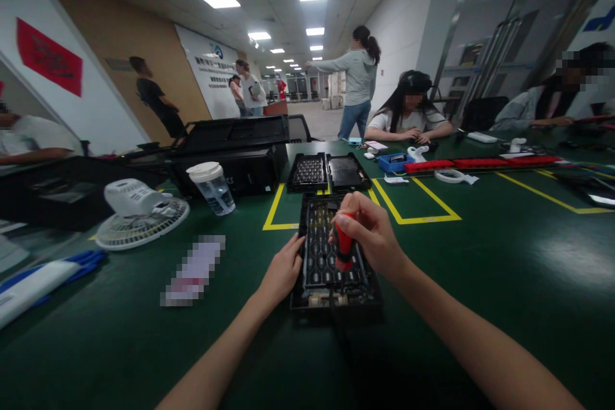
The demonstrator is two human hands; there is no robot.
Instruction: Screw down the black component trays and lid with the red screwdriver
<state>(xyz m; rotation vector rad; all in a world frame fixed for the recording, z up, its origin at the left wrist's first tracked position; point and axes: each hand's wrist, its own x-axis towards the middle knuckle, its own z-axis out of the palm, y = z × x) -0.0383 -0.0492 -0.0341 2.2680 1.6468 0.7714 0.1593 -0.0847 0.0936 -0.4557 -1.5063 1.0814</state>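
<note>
A black open case with rows of dark, rounded parts lies in front of me on the green table. My right hand is closed around the red handle of what looks like a screwdriver, held upright over the case. Its lower tip is too dark to make out. Along the case's left edge, my left hand grips the rim, fingers reaching forward and thumb side hidden against it. Pale and brownish parts show at the case's near end.
Beyond stand an open black box, its lid and a blue tray. Left are a cup, a white fan and a pale, blurred-out flat object. Yellow tape marks the table. People sit and stand around.
</note>
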